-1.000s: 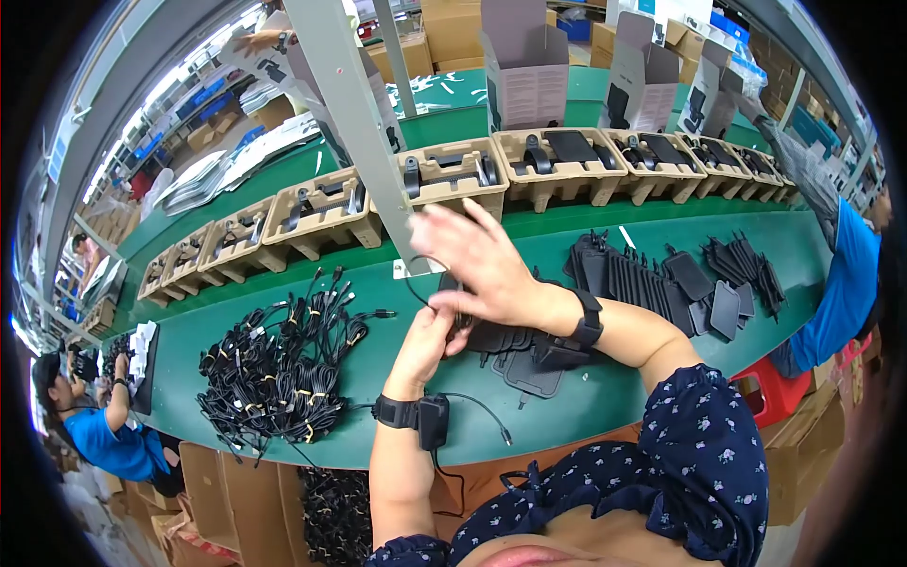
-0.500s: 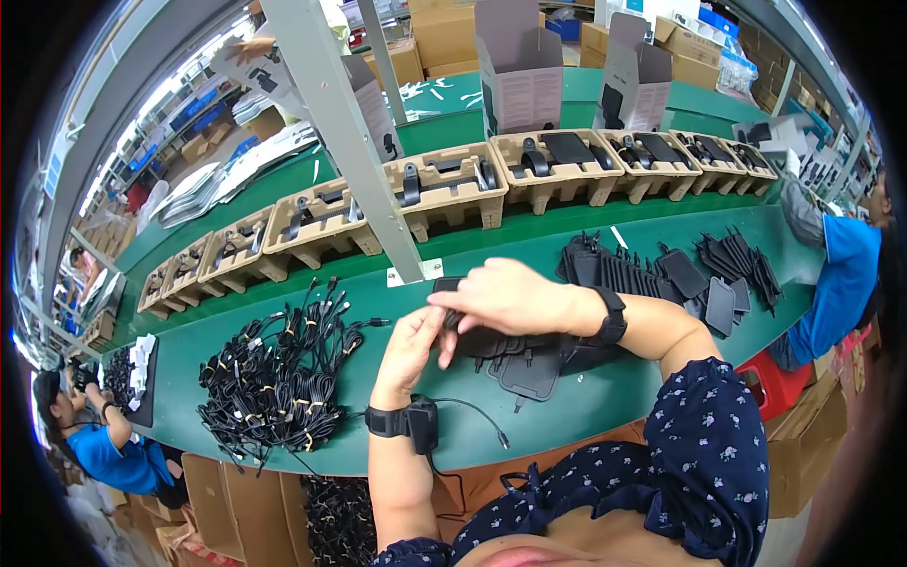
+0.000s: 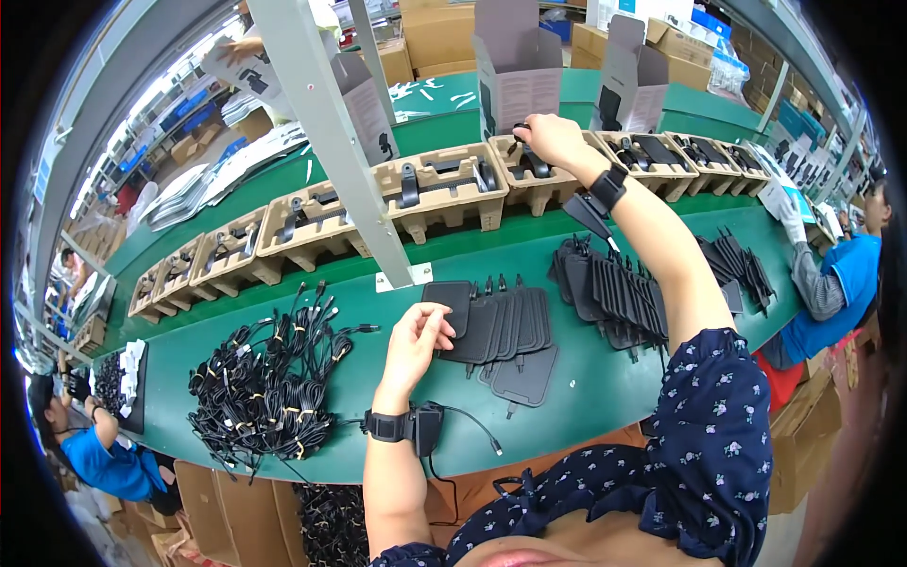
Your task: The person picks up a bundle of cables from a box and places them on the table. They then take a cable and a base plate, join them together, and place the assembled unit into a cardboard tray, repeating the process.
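Note:
My left hand (image 3: 417, 338) has its fingers curled at the lower left edge of a flat black panel (image 3: 448, 300) with rounded corners. That panel overlaps a fanned row of similar black panels (image 3: 515, 321) with short plug-like stems. My right arm stretches forward over the table, and my right hand (image 3: 556, 142) is above a moulded cardboard tray (image 3: 553, 194). Its fingertips are pinched on a small black part (image 3: 520, 132), mostly covered by the fingers. Some contents of this tray are hidden under the hand.
Bundled black cables (image 3: 274, 378) lie to the left. More black panels (image 3: 614, 288) are piled at right. Filled trays (image 3: 444, 203) line the back, with open boxes (image 3: 520, 71) behind. A grey metal post (image 3: 331, 132) rises before me. Co-workers (image 3: 841, 274) sit at both sides.
My right hand has left the left hand and reached forward to the tray row. My left hand has stayed beside the panel, and the fanned panels are now uncovered.

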Motion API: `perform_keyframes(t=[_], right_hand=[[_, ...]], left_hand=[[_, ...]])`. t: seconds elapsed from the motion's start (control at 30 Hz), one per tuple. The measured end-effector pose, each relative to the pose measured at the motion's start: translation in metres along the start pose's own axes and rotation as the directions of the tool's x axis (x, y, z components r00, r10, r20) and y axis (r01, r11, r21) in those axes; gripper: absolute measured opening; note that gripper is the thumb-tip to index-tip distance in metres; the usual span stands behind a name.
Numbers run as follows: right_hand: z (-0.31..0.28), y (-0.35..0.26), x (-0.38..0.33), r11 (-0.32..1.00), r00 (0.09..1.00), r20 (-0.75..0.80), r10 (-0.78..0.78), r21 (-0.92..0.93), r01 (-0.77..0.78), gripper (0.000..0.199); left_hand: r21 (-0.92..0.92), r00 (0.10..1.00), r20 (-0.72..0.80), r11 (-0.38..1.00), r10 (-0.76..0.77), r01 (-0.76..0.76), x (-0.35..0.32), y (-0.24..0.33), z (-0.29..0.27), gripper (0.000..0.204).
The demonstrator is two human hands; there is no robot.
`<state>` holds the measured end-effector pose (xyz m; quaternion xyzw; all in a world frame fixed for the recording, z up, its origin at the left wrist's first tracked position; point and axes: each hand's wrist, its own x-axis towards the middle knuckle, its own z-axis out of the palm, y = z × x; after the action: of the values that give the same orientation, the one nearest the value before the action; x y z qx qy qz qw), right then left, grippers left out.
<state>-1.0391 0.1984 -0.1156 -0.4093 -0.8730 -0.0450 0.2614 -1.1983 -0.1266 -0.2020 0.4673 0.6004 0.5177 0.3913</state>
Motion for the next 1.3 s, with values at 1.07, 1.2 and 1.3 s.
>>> perform_keyframes(t=[1.07,1.2,1.3], right_hand=[[0.112,0.015,0.022,0.964,0.960,-0.096,0.261,0.069,-0.255,0.024],[0.108,0.017,0.018,0.988,0.989,-0.022,0.145,-0.056,-0.146,0.019],[0.096,0.011,0.004,0.995,0.995,-0.021,0.098,-0.011,-0.099,0.018]], left_hand=[[0.842,0.978,0.031,0.522,0.206,-0.137,0.001,-0.032,-0.005,0.052],[0.840,0.977,0.033,0.524,0.213,-0.143,0.003,-0.033,-0.008,0.053],[0.823,0.983,0.038,0.553,0.180,-0.133,0.001,-0.027,-0.012,0.055]])
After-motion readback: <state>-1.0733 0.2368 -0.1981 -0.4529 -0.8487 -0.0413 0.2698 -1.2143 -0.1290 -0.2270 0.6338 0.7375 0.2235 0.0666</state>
